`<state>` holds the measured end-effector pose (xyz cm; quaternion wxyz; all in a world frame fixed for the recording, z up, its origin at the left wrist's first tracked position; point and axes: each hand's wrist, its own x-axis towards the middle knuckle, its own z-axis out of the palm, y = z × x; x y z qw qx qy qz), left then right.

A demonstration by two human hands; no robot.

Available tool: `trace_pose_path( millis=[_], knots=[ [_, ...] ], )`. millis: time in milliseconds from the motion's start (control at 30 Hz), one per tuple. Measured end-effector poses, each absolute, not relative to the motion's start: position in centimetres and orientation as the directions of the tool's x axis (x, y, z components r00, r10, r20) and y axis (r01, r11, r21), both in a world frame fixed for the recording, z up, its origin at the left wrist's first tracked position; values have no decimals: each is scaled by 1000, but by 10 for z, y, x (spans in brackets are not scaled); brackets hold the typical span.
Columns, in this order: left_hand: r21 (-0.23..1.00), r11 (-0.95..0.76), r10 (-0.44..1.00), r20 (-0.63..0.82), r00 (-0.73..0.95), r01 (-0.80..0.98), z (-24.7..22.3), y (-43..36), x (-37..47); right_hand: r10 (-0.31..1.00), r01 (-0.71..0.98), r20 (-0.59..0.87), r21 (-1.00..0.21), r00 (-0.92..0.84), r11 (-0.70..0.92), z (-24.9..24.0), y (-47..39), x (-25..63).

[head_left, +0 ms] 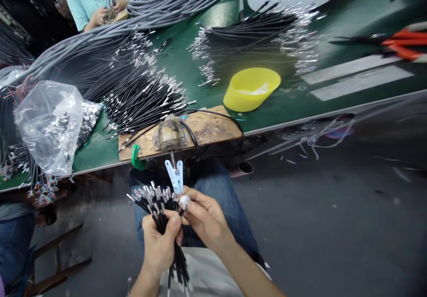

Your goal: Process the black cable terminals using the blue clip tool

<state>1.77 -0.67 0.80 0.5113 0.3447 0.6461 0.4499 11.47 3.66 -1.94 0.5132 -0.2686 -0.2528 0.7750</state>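
Observation:
My left hand (162,239) is wrapped round a bundle of short black cables (160,205) whose silvery ends fan out above it. Close on its right, my right hand (205,217) has its fingers pressed together at one cable end with a shiny silver tip (184,201). Just above the fingertips, a light blue clip (175,176) hangs on the shaft of a small motor (169,134). The motor sits on a wooden board (213,130) at the table edge.
On the green table (187,65) lie piles of black cables (143,96), a yellow ring-shaped container (251,90), a clear plastic bag (50,125), a green clamp (136,156) and orange-handled pliers (405,43). Grey cable coils (160,3) run behind. Across the table, another person (96,3) handles something.

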Motion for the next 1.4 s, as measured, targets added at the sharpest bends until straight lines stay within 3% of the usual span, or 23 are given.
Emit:
trace_pose_path(
  millis=[100,300,467,533,600,700,767,833,967,1167,1400],
  knots=[
    [928,372,901,-364,-237,-11,9,-6,17,946,-592,-132,-751,-297,-291,-16,42,122],
    [915,403,885,-394,-247,-17,8,-6,20,979,-304,137,-949,-149,86,-5,44,130],
    [908,418,871,-411,-271,-35,8,-7,23,912,50,404,-915,71,401,-7,35,127],
    [910,412,876,-406,-261,-35,8,-7,21,904,17,427,-904,1,427,-9,39,129],
    [917,398,884,-393,-252,-32,9,-6,19,933,-189,327,-936,-147,298,-10,45,131],
    [929,370,891,-363,-273,-27,9,-2,15,901,-491,64,-854,-429,-173,-11,55,132],
    [937,349,892,-338,-301,-16,9,1,14,830,-535,-85,-728,-551,-429,-13,61,130],
    [945,326,892,-307,-333,2,9,2,13,795,-533,-184,-653,-578,-538,-15,67,126],
    [955,292,880,-247,-405,51,15,-1,12,858,-631,-263,-589,-441,-505,-12,84,118],
    [973,224,863,-170,-475,57,26,3,11,858,-721,-141,-486,-493,-494,4,100,102],
    [977,212,876,-183,-446,14,31,20,19,890,-728,-258,-512,-376,-455,11,102,96]
  ],
)
